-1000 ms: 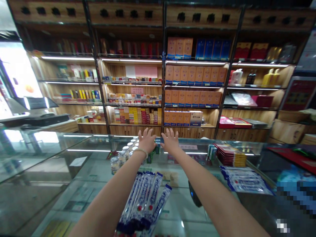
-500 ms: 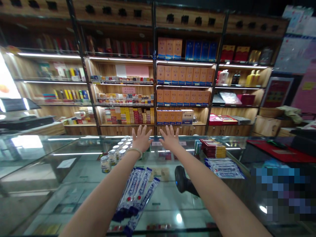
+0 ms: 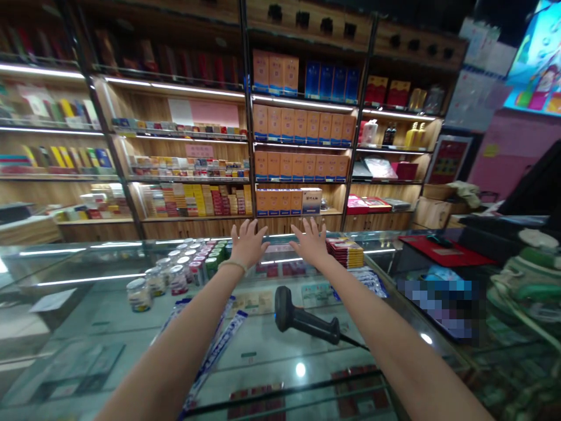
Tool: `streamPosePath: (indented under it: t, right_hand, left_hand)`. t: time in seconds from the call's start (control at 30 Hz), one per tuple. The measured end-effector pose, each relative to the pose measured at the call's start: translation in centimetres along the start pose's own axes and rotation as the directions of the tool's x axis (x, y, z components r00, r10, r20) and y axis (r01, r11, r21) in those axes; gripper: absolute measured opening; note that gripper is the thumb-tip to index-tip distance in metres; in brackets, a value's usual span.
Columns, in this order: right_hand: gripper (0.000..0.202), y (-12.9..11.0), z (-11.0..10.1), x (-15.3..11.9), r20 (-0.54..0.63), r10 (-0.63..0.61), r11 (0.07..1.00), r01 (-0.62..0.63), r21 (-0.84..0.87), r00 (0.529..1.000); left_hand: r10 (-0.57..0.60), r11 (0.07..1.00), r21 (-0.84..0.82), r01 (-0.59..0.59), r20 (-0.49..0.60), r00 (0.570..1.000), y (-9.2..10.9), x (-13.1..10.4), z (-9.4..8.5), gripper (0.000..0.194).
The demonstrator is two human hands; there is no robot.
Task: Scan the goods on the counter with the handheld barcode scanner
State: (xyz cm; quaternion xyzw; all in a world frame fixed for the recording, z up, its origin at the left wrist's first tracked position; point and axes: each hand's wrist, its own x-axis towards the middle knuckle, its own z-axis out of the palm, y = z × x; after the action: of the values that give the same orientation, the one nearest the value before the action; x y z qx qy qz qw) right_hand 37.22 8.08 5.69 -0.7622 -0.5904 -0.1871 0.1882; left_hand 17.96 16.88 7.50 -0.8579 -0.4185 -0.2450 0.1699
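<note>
My left hand (image 3: 248, 242) is stretched forward over the glass counter (image 3: 263, 345), fingers spread, holding nothing. Just left of it stand rows of small lidded jars (image 3: 179, 276). My right hand (image 3: 310, 242) reaches out beside it with fingers apart, also holding nothing. Close to its right lies a stack of red and yellow packets (image 3: 346, 251). Blue and white long sachets (image 3: 223, 345) lie partly hidden under my left forearm, and more sachets (image 3: 366, 282) lie by my right forearm. Between my arms rests a black barcode scanner (image 3: 302, 318) with a cable.
Behind the counter, wooden shelves hold orange boxes (image 3: 302, 126), blue boxes (image 3: 332, 80) and many small packs (image 3: 197, 200). At the right are a red mat (image 3: 451, 252), a green bottle-like item (image 3: 521, 286) and a dark monitor (image 3: 534, 175).
The view has turned to the right, so shelves and counter items have shifted left. More jars and the scanner's handle now show. Both hands stay outstretched and spread.
</note>
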Motion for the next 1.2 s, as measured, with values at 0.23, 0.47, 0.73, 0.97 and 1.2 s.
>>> streamPosePath:
  t: [0.23, 0.47, 0.73, 0.97, 1.2]
  right_hand:
    - [0.065, 4.6, -1.3, -0.2, 0.014, 0.049, 0.999, -0.049, -0.021, 0.999]
    - [0.071, 9.3, -1.2, -1.0, 0.003, 0.071, 0.996, -0.071, -0.048, 0.997]
    - [0.074, 12.1, 1.0, -1.8, -0.019, 0.059, 0.996, -0.060, -0.066, 0.998]
    - [0.066, 12.0, 3.0, -2.5, -0.087, 0.045, 0.998, -0.048, -0.030, 0.995]
    - [0.061, 12.2, 4.1, -3.1, -0.058, 0.048, 0.999, -0.049, -0.016, 0.997]
  left_hand:
    - [0.037, 0.997, -0.072, -0.037, -0.005, 0.999, 4.0, 1.7, 0.2, 0.052]
    - [0.047, 0.993, -0.110, -0.045, 0.023, 0.999, 7.7, 2.9, 0.7, 0.054]
    - [0.069, 0.990, -0.125, -0.060, 0.064, 0.996, 11.6, 3.6, 2.1, 0.055]
    - [0.113, 0.989, -0.103, -0.105, 0.083, 0.990, 13.4, 3.7, 4.2, 0.055]
    - [0.171, 0.979, -0.128, -0.157, 0.103, 0.980, 15.3, 3.3, 5.1, 0.054]
